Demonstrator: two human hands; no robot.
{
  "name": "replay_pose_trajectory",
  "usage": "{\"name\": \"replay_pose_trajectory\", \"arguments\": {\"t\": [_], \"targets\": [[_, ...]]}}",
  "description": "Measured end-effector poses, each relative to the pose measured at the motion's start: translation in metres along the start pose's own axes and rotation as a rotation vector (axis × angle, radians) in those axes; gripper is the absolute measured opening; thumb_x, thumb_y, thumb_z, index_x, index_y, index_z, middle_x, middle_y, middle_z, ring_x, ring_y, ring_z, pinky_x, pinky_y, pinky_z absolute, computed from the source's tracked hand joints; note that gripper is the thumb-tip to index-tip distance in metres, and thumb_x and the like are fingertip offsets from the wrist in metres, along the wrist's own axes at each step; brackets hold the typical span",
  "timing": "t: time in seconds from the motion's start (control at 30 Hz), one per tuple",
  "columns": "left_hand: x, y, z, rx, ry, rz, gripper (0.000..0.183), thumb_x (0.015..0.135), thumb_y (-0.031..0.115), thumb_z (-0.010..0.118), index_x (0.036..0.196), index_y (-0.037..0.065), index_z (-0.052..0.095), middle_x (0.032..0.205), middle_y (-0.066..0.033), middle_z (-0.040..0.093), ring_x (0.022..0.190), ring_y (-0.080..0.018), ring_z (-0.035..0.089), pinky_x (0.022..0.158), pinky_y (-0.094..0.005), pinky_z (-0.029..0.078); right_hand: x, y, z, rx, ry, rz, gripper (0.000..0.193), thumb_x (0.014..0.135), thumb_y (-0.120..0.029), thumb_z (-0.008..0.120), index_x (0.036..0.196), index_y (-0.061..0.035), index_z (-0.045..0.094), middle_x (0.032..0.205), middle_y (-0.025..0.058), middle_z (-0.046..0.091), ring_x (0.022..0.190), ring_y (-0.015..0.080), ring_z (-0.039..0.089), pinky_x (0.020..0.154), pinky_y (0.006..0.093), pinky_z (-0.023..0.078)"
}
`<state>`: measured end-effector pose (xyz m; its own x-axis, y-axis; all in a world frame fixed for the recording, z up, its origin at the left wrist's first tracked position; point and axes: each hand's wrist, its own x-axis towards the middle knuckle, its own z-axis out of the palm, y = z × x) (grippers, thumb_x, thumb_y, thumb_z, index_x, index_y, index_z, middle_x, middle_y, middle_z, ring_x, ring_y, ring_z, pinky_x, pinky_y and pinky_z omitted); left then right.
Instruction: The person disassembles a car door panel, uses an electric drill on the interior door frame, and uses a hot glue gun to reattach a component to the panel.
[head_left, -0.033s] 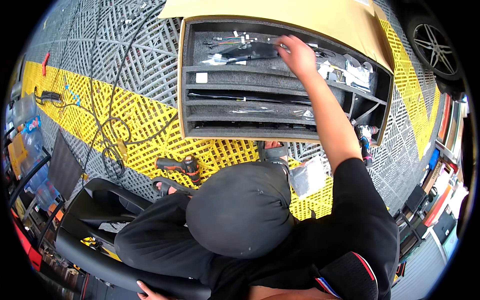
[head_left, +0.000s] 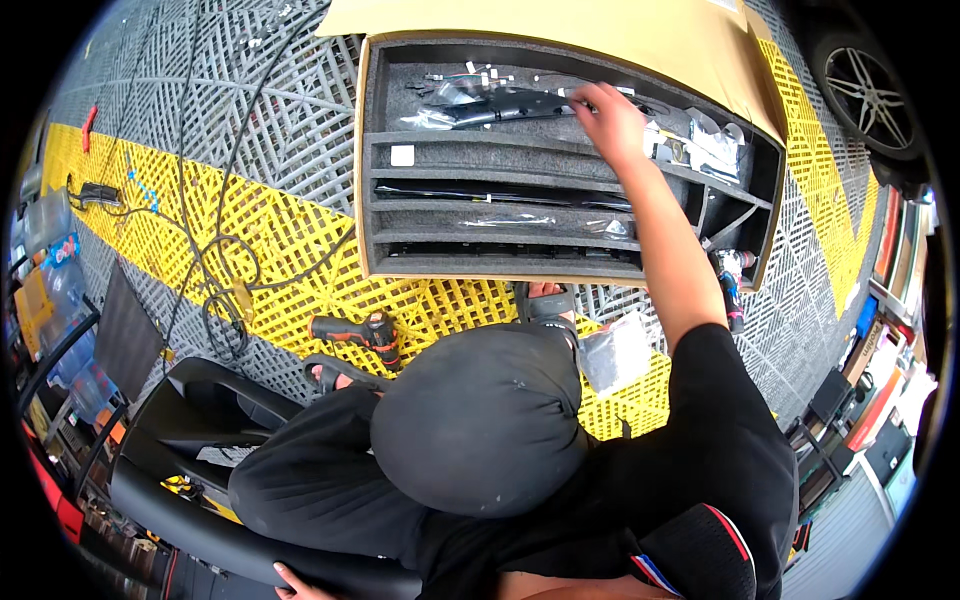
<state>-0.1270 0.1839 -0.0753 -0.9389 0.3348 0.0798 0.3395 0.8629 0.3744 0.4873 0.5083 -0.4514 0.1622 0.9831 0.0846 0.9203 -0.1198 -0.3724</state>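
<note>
My right hand [head_left: 612, 122] reaches into a foam-lined cardboard box [head_left: 363, 190], over its uppermost compartment. Its thumb and fingers pinch the right end of a long black flat part [head_left: 520, 103]. Crumpled clear plastic [head_left: 430, 118] lies at that part's left end. Close by, above the part, are thin wires with small white connectors [head_left: 475, 72]. At the lower edge my left hand [head_left: 298, 585] is only partly visible, a finger stretched out against a black moulded car door panel [head_left: 230, 520]. The panel lies beside my left leg.
A cordless drill [head_left: 360, 332] lies on the yellow floor grating, and another power tool [head_left: 733, 285] stands by the box's right corner. A plastic bag [head_left: 615, 355] lies near my foot. Black cables [head_left: 222, 270] loop across the floor at left. A car wheel [head_left: 868, 95] stands far right.
My right hand has shifted slightly right and toward me, and the black part has moved right with it. The clear plastic at its left end shows more. My left hand stays put.
</note>
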Motion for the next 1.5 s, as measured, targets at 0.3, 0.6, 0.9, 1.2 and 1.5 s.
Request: {"name": "replay_pose_trajectory", "arguments": {"t": [0.3,0.6,0.9,1.2,1.5], "targets": [[0.013,-0.008,0.000,0.055,-0.049,0.076,0.063,0.092,0.047,0.077,0.108,-0.013,0.065,0.103,-0.0263,0.069,0.086,-0.0298,0.058,0.088,-0.0417,0.053,-0.097,0.022,-0.049,-0.062,0.190,0.246,0.037,0.089,-0.024,0.076,0.123,-0.0118,0.066,0.099,0.0151,0.066,0.088,0.0371,0.066,0.076,0.0460,0.053],[0.033,-0.043,-0.014,-0.064,-0.133,0.068,0.060,0.094,0.038,0.077,0.124,-0.011,0.061,0.115,-0.0219,0.070,0.097,-0.0232,0.066,0.088,-0.0355,0.055,-0.166,-0.114,-0.072,0.304,0.075,0.326,0.053,0.091,-0.015,0.071,0.140,-0.0050,0.055,0.102,0.0134,0.059,0.085,0.0253,0.058,0.079,0.0386,0.051],[0.105,-0.126,-0.071,-0.012,-0.029,0.283,0.052,0.089,0.025,0.083,0.121,-0.011,0.062,0.108,-0.0186,0.071,0.098,-0.0237,0.065,0.095,-0.0357,0.051,-0.189,-0.273,-0.246,0.574,0.252,0.055,0.038,0.096,-0.009,0.070,0.134,-0.0084,0.066,0.086,-0.0011,0.057,0.065,0.0052,0.045,0.057,0.0224,0.039],[0.214,-0.240,-0.167,-0.564,-0.300,0.110,0.027,0.096,0.015,0.072,0.114,-0.004,0.065,0.105,-0.0092,0.073,0.087,-0.0122,0.065,0.080,-0.0275,0.053,-0.313,-0.548,-0.464,0.501,-0.046,-0.886,0.009,0.089,-0.007,0.070,0.094,-0.0081,0.062,0.080,0.0020,0.050,0.063,0.0145,0.039,0.058,0.0308,0.031],[0.243,-0.323,-0.169,-0.351,-0.142,0.192,0.045,0.097,0.028,0.072,0.124,-0.006,0.061,0.114,-0.0165,0.070,0.103,-0.0226,0.065,0.095,-0.0360,0.050,-0.339,-0.565,-0.475,0.705,0.154,-1.511,0.011,0.089,-0.006,0.067,0.085,-0.0107,0.059,0.071,-0.0002,0.046,0.062,0.0172,0.038,0.058,0.0345,0.029]]}}
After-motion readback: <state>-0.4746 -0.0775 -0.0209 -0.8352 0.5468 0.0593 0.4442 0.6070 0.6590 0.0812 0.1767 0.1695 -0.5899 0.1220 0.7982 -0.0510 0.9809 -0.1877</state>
